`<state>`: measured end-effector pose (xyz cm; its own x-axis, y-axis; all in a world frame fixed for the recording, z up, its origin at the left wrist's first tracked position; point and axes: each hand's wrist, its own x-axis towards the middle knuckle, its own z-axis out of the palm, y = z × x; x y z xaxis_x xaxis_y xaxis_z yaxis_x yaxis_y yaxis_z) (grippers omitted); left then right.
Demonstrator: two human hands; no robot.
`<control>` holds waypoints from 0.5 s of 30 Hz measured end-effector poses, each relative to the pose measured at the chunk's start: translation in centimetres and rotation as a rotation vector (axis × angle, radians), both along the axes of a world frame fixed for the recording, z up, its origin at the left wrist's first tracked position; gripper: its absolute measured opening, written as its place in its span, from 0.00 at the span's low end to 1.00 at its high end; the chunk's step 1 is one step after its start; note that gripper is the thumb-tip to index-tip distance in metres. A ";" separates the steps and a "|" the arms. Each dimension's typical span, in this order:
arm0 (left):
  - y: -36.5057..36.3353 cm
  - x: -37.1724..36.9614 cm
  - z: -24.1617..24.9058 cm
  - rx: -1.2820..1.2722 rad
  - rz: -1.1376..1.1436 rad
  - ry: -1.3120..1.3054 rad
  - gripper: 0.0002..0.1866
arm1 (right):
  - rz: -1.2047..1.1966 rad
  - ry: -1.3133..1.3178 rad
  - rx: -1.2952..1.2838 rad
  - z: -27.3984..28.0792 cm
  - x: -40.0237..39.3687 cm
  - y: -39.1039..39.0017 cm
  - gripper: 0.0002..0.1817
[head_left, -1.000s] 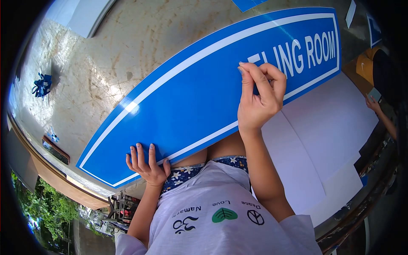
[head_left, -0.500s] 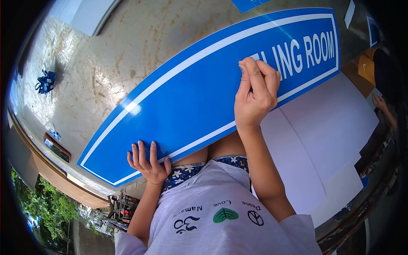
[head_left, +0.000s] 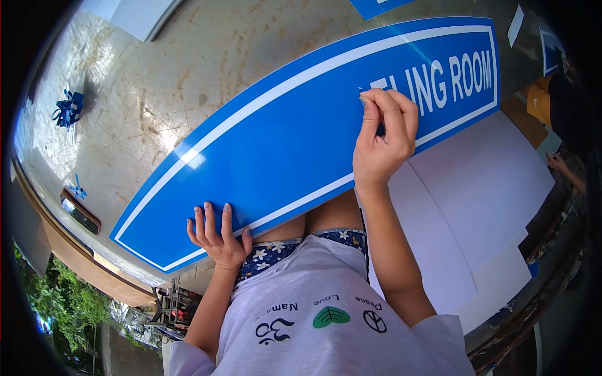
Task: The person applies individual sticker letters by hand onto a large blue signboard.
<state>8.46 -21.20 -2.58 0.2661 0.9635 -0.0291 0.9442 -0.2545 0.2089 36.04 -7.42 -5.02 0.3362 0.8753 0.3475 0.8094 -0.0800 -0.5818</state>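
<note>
A long blue sign [head_left: 276, 144] with a white border and white letters "LING ROOM" lies across my lap and reaches over the floor. My left hand [head_left: 216, 241] rests flat on its near edge with the fingers spread, close to the left end. My right hand [head_left: 382, 141] is on the sign's face just left of the letters. Its thumb and fingers are pinched together at the surface beside a partly shown white letter. What sits between the fingertips is too small to see.
White sheets [head_left: 489, 194] lie under the sign's right end. Blue scraps [head_left: 68, 108] lie on the stained concrete floor [head_left: 163, 88] at far left. Another blue piece [head_left: 376, 6] lies at the top. Another person's hand [head_left: 557, 164] shows at the right edge, next to an orange item [head_left: 539, 103].
My right hand lowered its pinch a little, then raised it again at the same spot. The sign shifted slightly. The other person's hand at the right edge drew back.
</note>
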 end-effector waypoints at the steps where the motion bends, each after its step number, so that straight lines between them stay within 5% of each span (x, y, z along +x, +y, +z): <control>1: 0.0 0.0 0.0 -0.003 0.002 0.002 0.26 | -0.031 0.094 -0.003 0.0 -0.1 0.0 0.07; 15: 0.0 0.1 -0.1 0.009 0.000 -0.003 0.26 | -0.036 0.019 -0.059 0.1 -0.2 0.3 0.04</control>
